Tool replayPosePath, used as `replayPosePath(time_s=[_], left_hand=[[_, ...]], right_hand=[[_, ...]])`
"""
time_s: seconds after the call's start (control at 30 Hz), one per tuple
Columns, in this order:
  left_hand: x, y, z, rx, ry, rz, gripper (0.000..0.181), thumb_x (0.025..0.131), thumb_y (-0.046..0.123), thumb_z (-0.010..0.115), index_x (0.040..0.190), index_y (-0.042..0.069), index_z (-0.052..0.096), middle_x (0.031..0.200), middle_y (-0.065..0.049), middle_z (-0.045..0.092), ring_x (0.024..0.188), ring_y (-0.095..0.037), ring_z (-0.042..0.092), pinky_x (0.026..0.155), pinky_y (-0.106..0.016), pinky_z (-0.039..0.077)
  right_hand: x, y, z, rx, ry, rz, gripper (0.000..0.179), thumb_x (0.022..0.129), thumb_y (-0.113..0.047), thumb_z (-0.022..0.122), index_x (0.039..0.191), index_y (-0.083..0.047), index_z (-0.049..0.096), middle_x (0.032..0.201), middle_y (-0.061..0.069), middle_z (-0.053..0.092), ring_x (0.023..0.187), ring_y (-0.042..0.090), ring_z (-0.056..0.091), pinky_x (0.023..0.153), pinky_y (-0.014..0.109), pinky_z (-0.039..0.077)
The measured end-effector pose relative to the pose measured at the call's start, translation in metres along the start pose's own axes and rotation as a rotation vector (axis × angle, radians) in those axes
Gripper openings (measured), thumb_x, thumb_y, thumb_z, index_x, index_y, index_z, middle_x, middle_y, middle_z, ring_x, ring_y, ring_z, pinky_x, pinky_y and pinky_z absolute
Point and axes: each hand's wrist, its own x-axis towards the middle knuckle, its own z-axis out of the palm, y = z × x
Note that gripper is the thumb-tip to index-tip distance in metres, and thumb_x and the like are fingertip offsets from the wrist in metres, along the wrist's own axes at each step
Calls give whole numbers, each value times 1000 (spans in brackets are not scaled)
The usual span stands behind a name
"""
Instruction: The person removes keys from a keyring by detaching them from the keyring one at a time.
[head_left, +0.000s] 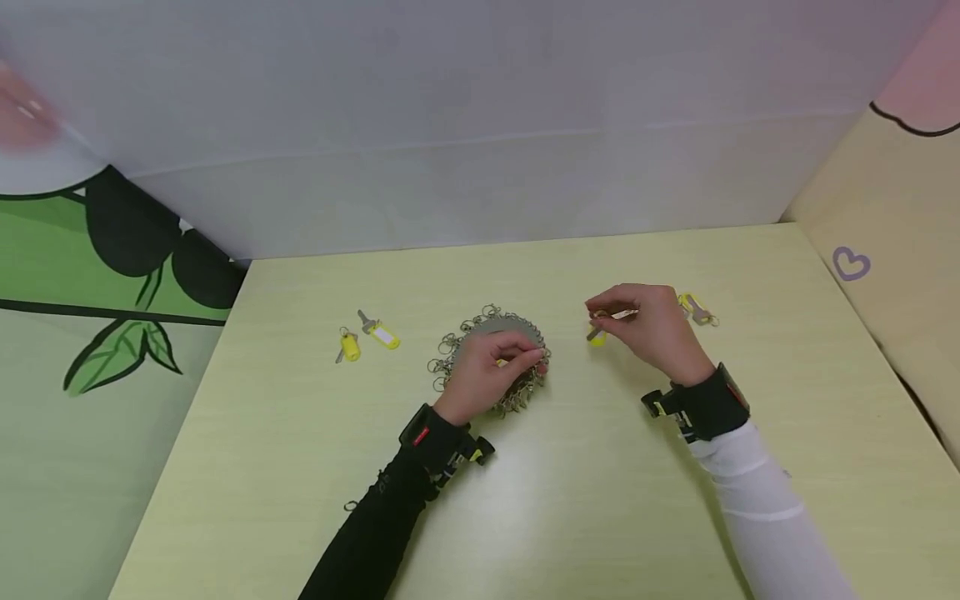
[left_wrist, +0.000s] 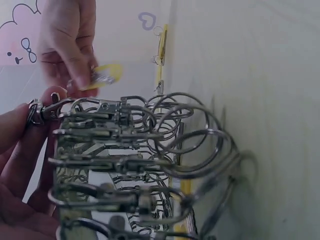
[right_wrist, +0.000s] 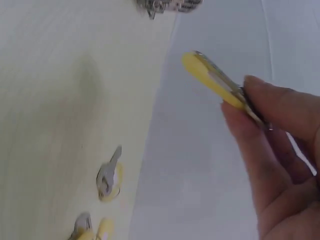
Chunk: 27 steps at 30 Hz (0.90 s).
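Observation:
Near the table's middle sits a round grey holder (head_left: 487, 325), its rim hung all round with metal snap hooks and split rings. My left hand (head_left: 486, 373) is over its near side. In the left wrist view, that thumb and finger pinch one snap hook (left_wrist: 37, 112) at the rim. To the right, above the table, my right hand (head_left: 651, 329) pinches a key with a yellow tag (right_wrist: 212, 80) between thumb and fingertips. The tag points away from the palm, toward the holder. Part of the key is covered by the fingers.
Two keys with yellow tags, one tag (head_left: 350, 345) nearer and one (head_left: 385, 335) farther, lie left of the holder. More yellow-tagged keys (head_left: 699, 311) lie beyond my right wrist. A pale wall (head_left: 465, 200) rises behind the wooden table (head_left: 585, 500).

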Motion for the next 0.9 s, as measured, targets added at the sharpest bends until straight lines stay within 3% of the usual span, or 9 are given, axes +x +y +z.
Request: replayPosePath(time_s=[0.1,0.3,0.5,0.73,0.9], left_hand=[[-1,1,1,-16,5,-5,13,100,15,71,98,4,78,87,-1,79,83,-7,76,70,-22,53],[-2,2,3,-51,0,-47,11,100,15,70,100,5,77,89,-2,79,86,-14,77,75,-24,56],[-3,-3,3,-73,-102,-78,13,100,14,71,103,3,77,95,-4,77,90,-21,75,79,-28,59],[-3,-4,6,26,-211,-73,10,97,15,76,100,7,80,94,-1,78,86,-11,70,79,-28,58],[-3,2,11,167,-325,-74,16,89,10,83,104,11,81,102,5,78,94,-11,68,85,-31,56]], right_hand=[[-1,14,-12,-67,-56,87,19,89,-2,80,107,-7,79,106,9,79,95,25,76,78,17,55],[-2,33,-24,-181,-190,219,17,91,-3,77,108,-4,77,103,11,77,94,28,73,81,35,54],[-2,41,-20,-190,-284,267,20,90,-3,78,109,-4,77,107,12,76,101,30,69,89,42,52],[-2,48,-17,-153,-270,278,29,85,2,81,114,-1,75,114,16,73,108,33,69,94,50,55],[-2,50,-17,-167,-253,260,29,88,1,77,117,-1,75,116,17,73,110,35,69,95,51,55]])
